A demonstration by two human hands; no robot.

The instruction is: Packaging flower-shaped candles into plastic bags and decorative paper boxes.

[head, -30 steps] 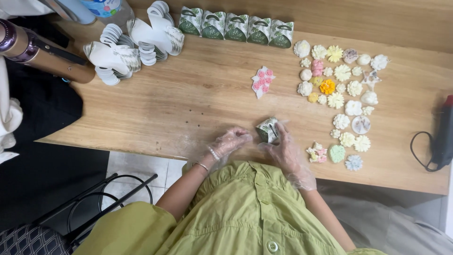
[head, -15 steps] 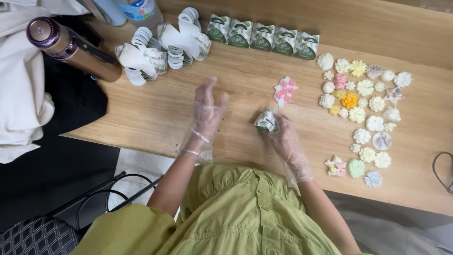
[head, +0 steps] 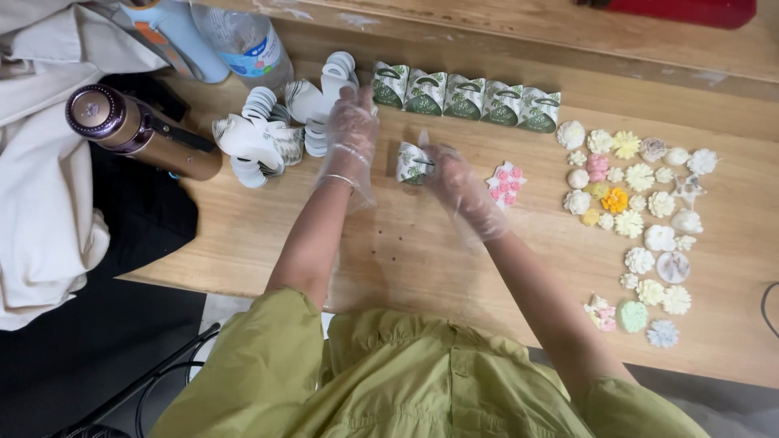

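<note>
Both hands wear thin clear plastic gloves. My right hand (head: 458, 182) grips a small white-and-green folded gift box (head: 412, 162) and holds it just above the wooden table (head: 243, 235). My left hand (head: 350, 130) reaches out with fingers apart over the pile of flat, unfolded white box blanks (head: 276, 126) and holds nothing. Behind the held box stands a row of several finished green-and-white boxes (head: 466, 99). A pink-and-white flower piece (head: 505, 183) lies just right of my right hand.
Many small pastel flower-shaped pieces (head: 641, 203) are spread at the table's right. A bronze bottle (head: 138, 134) lies at the left beside cream cloth (head: 40, 203). A clear plastic bottle (head: 243, 40) stands at the back left. A black cable (head: 767, 300) shows at the right edge.
My right hand has carried the small box from near my body out toward the row of boxes. My left hand has let go of it and moved forward to the pile of blanks.
</note>
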